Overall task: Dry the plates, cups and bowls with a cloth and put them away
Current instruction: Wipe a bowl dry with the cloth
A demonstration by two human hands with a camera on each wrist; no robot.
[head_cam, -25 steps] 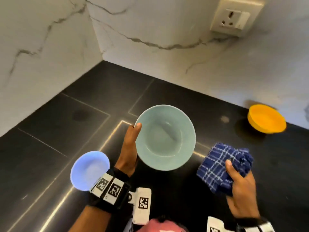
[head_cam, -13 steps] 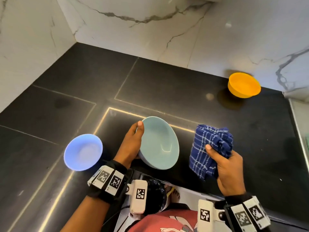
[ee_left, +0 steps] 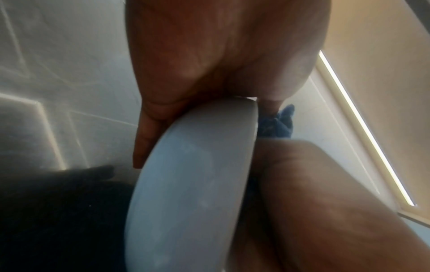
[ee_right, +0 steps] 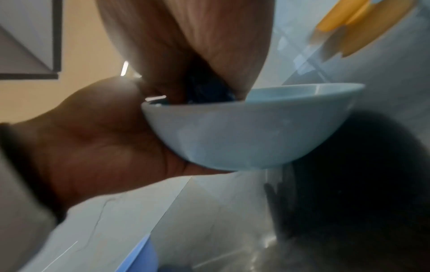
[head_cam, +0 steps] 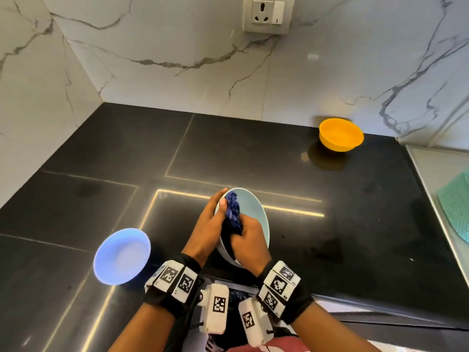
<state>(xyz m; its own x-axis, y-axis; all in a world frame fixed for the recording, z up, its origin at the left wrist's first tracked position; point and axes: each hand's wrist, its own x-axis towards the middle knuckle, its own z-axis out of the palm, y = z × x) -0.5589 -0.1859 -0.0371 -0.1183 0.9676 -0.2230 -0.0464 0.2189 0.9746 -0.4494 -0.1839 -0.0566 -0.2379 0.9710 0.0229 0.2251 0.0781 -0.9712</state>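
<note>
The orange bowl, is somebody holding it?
No, the orange bowl sits alone on the black counter by the wall, while both hands are busy at the pale green bowl.

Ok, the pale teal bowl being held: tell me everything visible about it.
The bowl is a round, smooth, glossy pale teal dish, ceramic by its look, with a plain rim. It is held tilted above the black counter, not resting on it. The left hand grips its rim, thumb inside and fingers on the outer wall. The right hand presses a bunched blue cloth into its inside.
</note>
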